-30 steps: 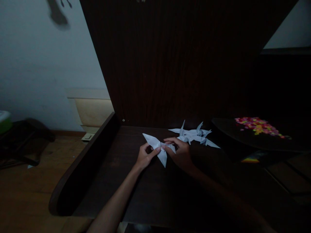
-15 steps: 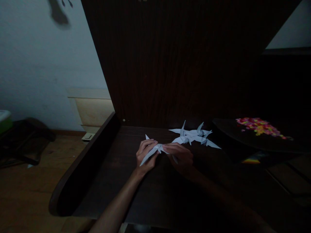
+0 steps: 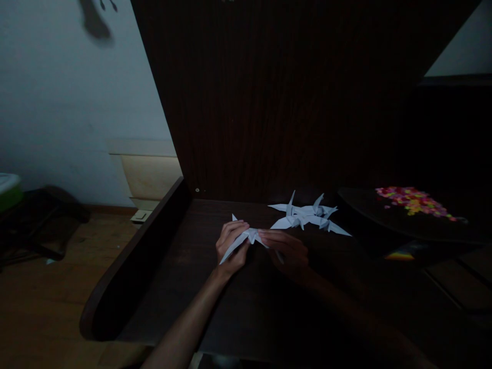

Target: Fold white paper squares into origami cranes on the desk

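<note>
Between my two hands is a white origami paper crane (image 3: 251, 235), its wings slanting down to either side. My left hand (image 3: 232, 248) is closed on the left wing, with a pointed paper tip showing above the fingers. On the other side, my right hand (image 3: 287, 250) pinches the crane near its middle; the thumb is lost in shadow. Just beyond my right hand, several finished-looking white paper cranes (image 3: 307, 216) lie grouped on the dark wooden desk (image 3: 180, 287), their points sticking up.
A pile of small pink, red and yellow pieces (image 3: 417, 201) lies on a dark raised surface at right. A raised wooden side panel (image 3: 130, 261) edges the desk at left, and a tall dark board (image 3: 269, 102) rises behind. A green box (image 3: 9, 193) stands far left.
The head view has shifted very slightly. Both hands stay on the paper crane, whose middle fold looks a little wider and flatter now.
</note>
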`<state>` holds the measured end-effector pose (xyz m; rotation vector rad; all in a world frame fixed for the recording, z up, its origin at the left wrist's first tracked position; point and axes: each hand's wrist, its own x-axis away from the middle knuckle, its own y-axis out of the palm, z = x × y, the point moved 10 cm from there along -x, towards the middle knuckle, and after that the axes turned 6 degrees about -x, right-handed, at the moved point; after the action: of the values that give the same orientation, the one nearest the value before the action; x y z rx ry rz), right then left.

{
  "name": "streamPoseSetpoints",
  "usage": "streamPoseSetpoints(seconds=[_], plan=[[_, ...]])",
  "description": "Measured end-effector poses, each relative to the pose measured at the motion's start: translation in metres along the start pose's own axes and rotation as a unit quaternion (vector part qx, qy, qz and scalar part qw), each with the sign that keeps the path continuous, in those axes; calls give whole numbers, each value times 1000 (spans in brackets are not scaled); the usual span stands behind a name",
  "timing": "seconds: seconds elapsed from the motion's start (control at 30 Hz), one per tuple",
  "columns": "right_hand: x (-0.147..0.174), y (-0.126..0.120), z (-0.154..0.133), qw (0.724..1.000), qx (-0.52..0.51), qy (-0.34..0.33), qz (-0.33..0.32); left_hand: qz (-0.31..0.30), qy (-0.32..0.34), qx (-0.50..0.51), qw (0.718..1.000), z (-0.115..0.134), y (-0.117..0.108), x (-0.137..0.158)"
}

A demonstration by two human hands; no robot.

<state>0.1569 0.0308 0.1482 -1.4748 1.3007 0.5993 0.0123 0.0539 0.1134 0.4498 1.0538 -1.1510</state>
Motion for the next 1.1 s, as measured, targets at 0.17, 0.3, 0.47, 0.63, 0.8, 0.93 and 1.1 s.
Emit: streamPoseSetpoints(seconds=[0.17, 0.3, 0.47, 0.63, 0.8, 0.93, 1.1], plan=[[0, -1, -3, 1000, 6, -19, 10, 3, 0, 17, 1000, -2, 1, 1], [1, -1, -10, 998, -2, -59, 24, 1, -8, 19, 1000, -4, 1, 2], [2, -1, -15, 994, -11, -102, 39, -3, -13, 15, 1000, -3, 1, 2], [6, 1, -12, 994, -1, -109, 30, -12, -16, 13, 1000, -3, 2, 2], [11, 3, -12, 993, 15, -112, 37, -13, -20, 2, 1000, -7, 2, 4], [17, 7, -17, 991, 38, -123, 35, -9, -24, 8, 1000, -9, 1, 3], [23, 14, -22, 987, 91, -131, -21, -11, -34, 8, 999, -11, 2, 3]])
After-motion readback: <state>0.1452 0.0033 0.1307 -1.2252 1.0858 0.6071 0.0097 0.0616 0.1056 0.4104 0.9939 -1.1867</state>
